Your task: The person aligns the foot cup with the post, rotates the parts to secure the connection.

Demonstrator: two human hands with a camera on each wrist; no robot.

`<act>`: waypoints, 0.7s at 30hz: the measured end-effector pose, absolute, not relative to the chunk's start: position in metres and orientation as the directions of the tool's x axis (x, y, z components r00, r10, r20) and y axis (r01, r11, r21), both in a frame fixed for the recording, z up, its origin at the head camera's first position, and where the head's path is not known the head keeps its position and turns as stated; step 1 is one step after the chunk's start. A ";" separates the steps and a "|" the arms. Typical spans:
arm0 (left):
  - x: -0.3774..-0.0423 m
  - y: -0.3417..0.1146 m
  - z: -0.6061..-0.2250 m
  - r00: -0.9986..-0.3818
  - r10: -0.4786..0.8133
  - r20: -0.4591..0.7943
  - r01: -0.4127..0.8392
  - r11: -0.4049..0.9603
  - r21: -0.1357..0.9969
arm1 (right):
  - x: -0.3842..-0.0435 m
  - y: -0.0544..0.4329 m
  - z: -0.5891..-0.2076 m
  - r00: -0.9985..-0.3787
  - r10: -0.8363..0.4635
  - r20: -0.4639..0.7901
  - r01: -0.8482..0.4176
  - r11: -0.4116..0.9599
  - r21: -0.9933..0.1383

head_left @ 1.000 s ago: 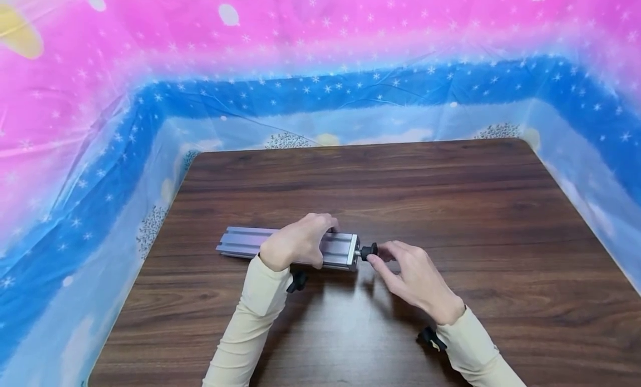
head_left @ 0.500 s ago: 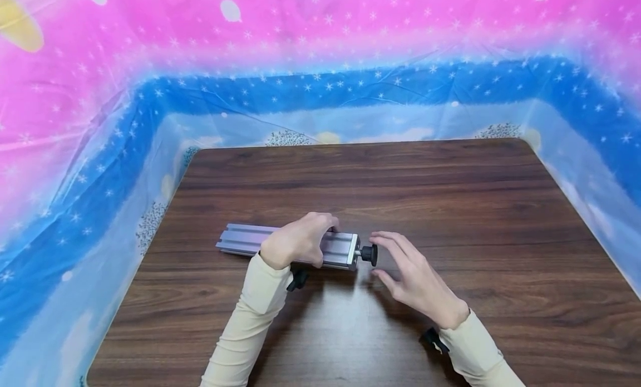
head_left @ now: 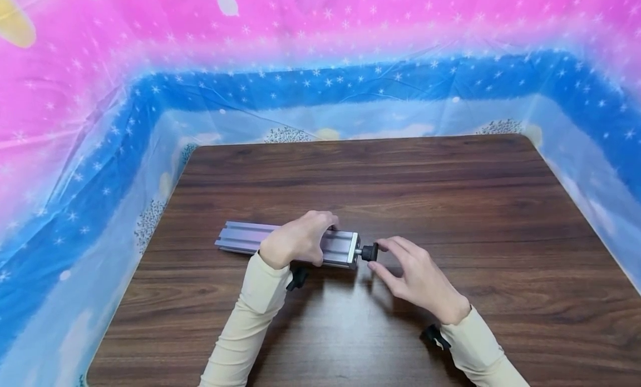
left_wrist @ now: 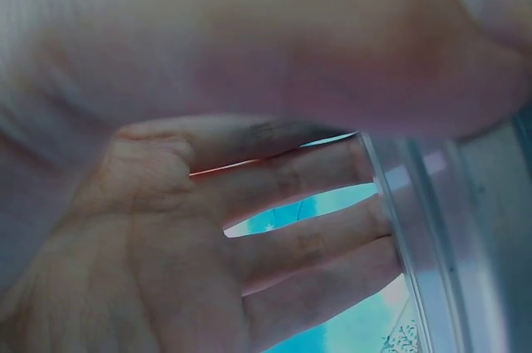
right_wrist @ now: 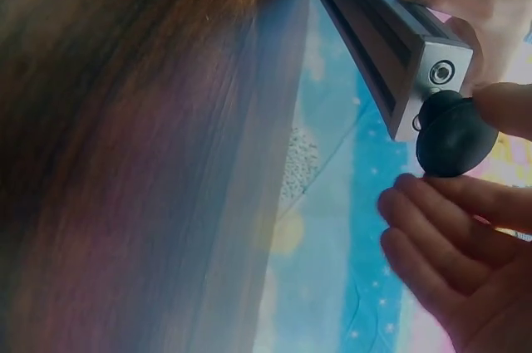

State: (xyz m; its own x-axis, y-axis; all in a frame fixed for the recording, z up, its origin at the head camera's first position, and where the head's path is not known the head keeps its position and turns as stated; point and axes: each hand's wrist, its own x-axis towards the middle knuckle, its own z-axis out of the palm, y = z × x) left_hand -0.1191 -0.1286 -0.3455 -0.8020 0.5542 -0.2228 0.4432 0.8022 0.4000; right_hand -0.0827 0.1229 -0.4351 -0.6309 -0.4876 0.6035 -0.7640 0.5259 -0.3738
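A grooved aluminium profile lies on the wooden table, with a pale end plate at its right end. From that end a short metal shaft juts out, bearing a black knob. My left hand grips the profile from above, thumb on the near side and fingers over the far side. The left wrist view shows thumb and fingers against the metal. My right hand pinches the knob between thumb and fingers; in the right wrist view the knob sits between them.
The brown table has its far edge against a pink and blue snowflake-patterned cloth. In the right wrist view a round bolt head is set in the end plate.
Half a second ago the right fingers were spread off the knob; now they are back around it. The left hand has kept its grip, and the profile looks unmoved on the table.
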 end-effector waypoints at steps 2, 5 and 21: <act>-0.119 -0.129 -0.346 -0.798 0.559 -0.224 0.450 0.801 0.396 | -0.082 0.122 -0.435 -0.653 -0.480 0.586 -0.747 0.540 -0.389; -0.118 -0.129 -0.348 -0.797 0.560 -0.227 0.449 0.800 0.397 | -0.081 0.122 -0.435 -0.709 -0.474 0.522 -0.698 0.573 -0.428; -0.116 -0.129 -0.349 -0.789 0.588 -0.177 0.487 0.775 0.403 | -0.079 0.123 -0.435 -0.590 -0.523 0.615 -0.805 0.434 -0.404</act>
State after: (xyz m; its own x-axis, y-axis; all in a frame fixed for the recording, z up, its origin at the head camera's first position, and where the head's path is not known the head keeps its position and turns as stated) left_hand -0.1162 -0.1291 -0.3485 -0.7895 0.5878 -0.1767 0.4867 0.7749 0.4034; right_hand -0.0793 0.1230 -0.4353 -0.5903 -0.5228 0.6150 -0.8052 0.4343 -0.4037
